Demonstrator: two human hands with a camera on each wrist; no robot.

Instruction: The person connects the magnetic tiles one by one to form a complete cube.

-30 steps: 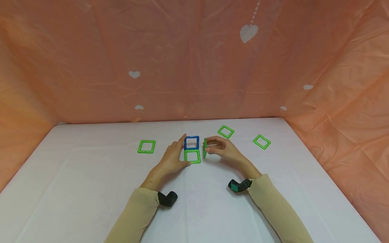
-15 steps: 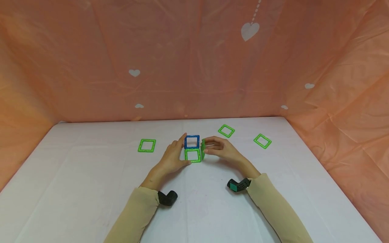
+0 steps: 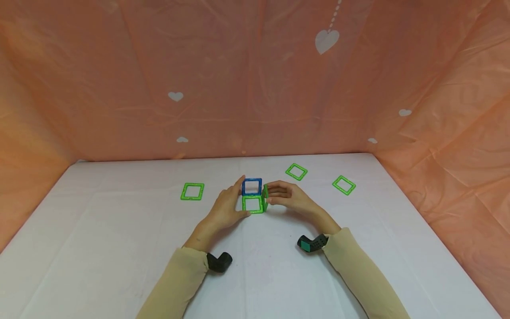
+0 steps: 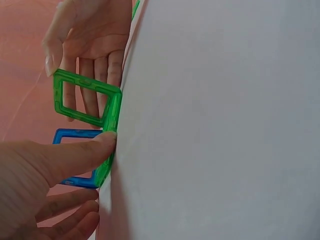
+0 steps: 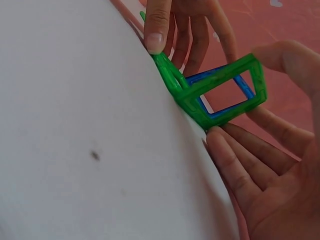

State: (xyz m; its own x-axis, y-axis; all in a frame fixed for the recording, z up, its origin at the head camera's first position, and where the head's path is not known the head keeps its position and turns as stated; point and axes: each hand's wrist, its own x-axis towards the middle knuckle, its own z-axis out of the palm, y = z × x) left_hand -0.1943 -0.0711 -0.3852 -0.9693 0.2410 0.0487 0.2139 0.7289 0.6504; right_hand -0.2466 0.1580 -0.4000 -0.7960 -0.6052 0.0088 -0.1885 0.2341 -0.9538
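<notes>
A green square magnetic tile (image 3: 256,212) lies flat on the table in the head view, its middle an empty frame. Along its far edge a blue magnetic tile (image 3: 252,180) stands upright. My left hand (image 3: 223,210) spans both from the left, thumb on the flat tile's near edge and index finger by the blue tile's upper left corner. A second green tile (image 4: 85,79) stands upright at the flat tile's right edge, touching it in the wrist views. My right hand (image 3: 292,197) holds this tile by its edges between thumb and fingers.
On the white table (image 3: 119,248), a loose green tile (image 3: 192,198) lies left of the hands. Another green tile (image 3: 296,172) lies behind the right hand, and a third green tile (image 3: 344,185) farther right. An orange curtain (image 3: 239,88) hangs behind the table.
My right hand has moved slightly left, bringing the upright green tile from a small gap against the flat green tile's right edge. My left hand stays in place.
</notes>
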